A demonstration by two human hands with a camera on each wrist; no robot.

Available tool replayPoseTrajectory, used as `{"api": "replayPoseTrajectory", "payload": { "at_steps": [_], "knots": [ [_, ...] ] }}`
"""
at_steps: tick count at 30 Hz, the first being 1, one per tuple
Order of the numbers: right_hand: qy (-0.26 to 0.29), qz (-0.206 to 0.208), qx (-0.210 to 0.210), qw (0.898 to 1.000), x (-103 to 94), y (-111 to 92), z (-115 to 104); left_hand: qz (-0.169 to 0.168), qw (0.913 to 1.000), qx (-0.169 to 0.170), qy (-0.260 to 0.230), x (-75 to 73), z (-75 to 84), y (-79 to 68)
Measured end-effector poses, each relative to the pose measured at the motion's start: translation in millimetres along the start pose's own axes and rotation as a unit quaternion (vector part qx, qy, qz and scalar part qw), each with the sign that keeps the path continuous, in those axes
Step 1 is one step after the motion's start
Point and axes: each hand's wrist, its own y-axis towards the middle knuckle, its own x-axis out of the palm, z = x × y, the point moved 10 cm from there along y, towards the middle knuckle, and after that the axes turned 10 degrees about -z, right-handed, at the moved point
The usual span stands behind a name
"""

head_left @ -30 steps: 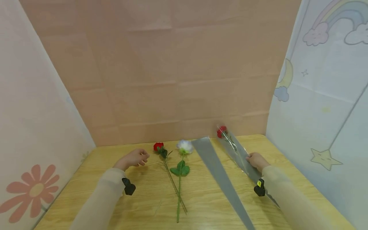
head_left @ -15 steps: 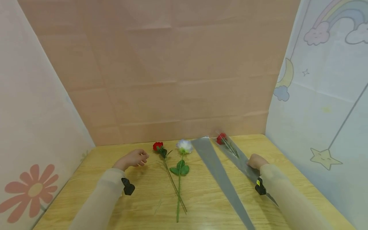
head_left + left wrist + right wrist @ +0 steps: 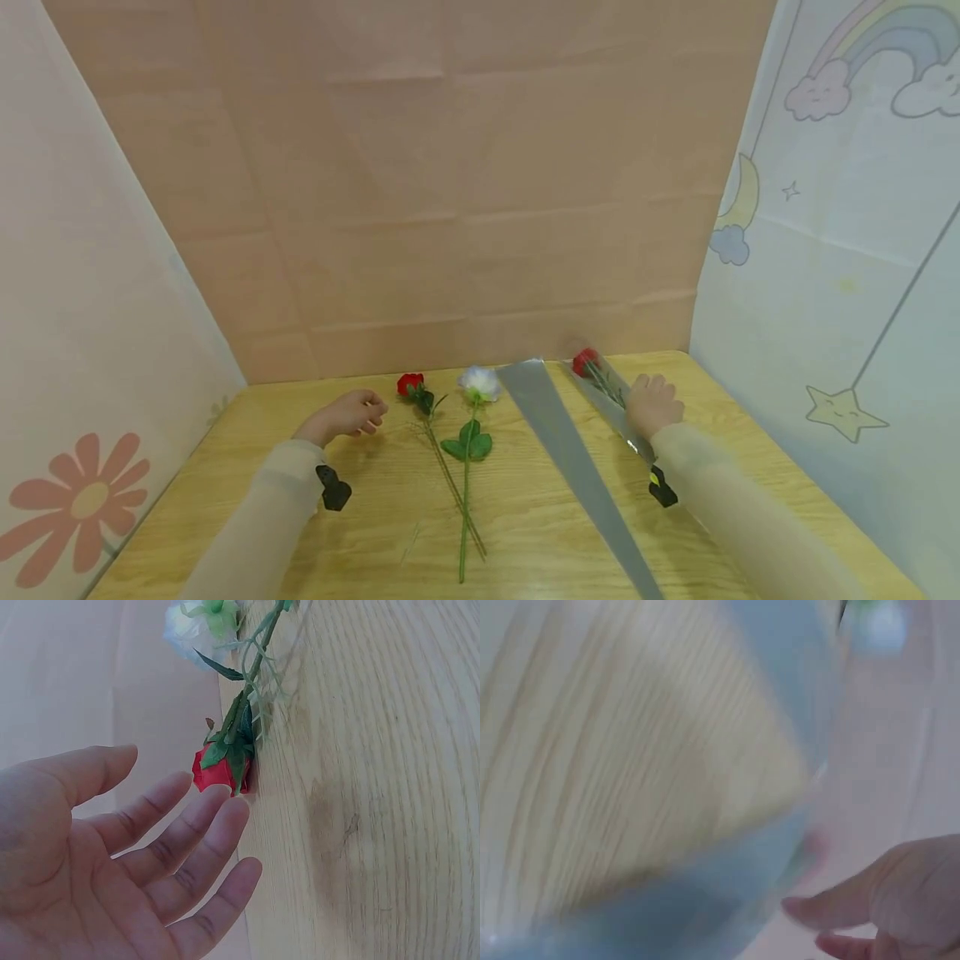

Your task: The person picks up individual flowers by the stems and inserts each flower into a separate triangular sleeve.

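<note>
On the yellow wood-grain tabletop (image 3: 360, 542), the red rose in clear-and-grey plastic sleeve (image 3: 611, 402) slants leftward and away from my nearer right hand (image 3: 654, 407), grip uncertain; my left hand (image 3: 348, 415), relaxed and empty, sits well apart.

Table (image 3: 360, 542): light yellow wood, streaked grain. Red rose (image 3: 410, 384) lies left of middle, bloom toward far edge, thin stem slanting toward near right. White flower (image 3: 478, 383) just beside it, bloom also toward far edge, green leaves partway down stem. Two stems cross near lower ends. Right of these, long grey sleeve (image 3: 572, 462) lies flat, wide end at far edge, tapering toward near side. Farther right, wrapped rose (image 3: 586, 362), bloom near far edge; contact with table unclear.
</note>
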Motion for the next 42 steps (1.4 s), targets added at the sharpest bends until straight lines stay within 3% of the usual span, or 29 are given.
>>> {"api": "replayPoseTrajectory", "payload": {
  "at_steps": [2,4,7,11,15,20,24,27,33,36,40,42],
  "knots": [
    [-0.017,-0.005,-0.044,0.999,6.5,-3,-28,0.002,1.0000,-0.001,0.000,0.4,-1.1,0.7],
    [0.007,-0.047,-0.078,0.996,22.3,-6,-52,0.005,1.0000,-0.002,-0.001,1.0,-2.1,1.9],
    [0.027,-0.101,-0.088,0.991,45.1,-6,-71,0.001,1.0000,0.002,0.002,3.5,0.6,3.4],
    [0.011,-0.097,-0.078,0.992,52.5,2,-79,-0.006,0.9999,0.008,0.004,6.7,4.6,6.3],
    [0.035,-0.113,-0.086,0.989,54.2,9,-82,-0.003,1.0000,0.004,0.002,5.0,2.7,7.7],
    [0.137,-0.175,-0.064,0.973,63.0,10,-75,-0.017,0.9997,0.015,0.011,4.0,3.2,4.3],
    [0.213,-0.193,-0.036,0.957,65.6,12,-65,-0.016,0.9996,0.021,0.006,2.8,3.5,4.1],
    [0.233,-0.181,-0.039,0.955,61.9,14,-60,-0.004,0.9999,0.006,-0.008,2.7,0.8,5.2],
    [0.232,-0.131,-0.064,0.962,51.5,16,-56,0.002,0.9999,-0.004,-0.010,4.1,-5.2,7.5],
    [0.187,-0.100,-0.084,0.974,42.0,13,-61,0.000,0.9999,-0.006,-0.013,6.2,-7.7,8.7],
    [0.119,-0.041,-0.105,0.987,15.7,5,-76,0.003,1.0000,-0.002,-0.003,9.8,-2.0,8.5],
    [0.127,-0.006,-0.132,0.983,-3.6,1,-89,0.004,0.9999,0.010,-0.001,14.6,9.0,8.2]
  ]
}}
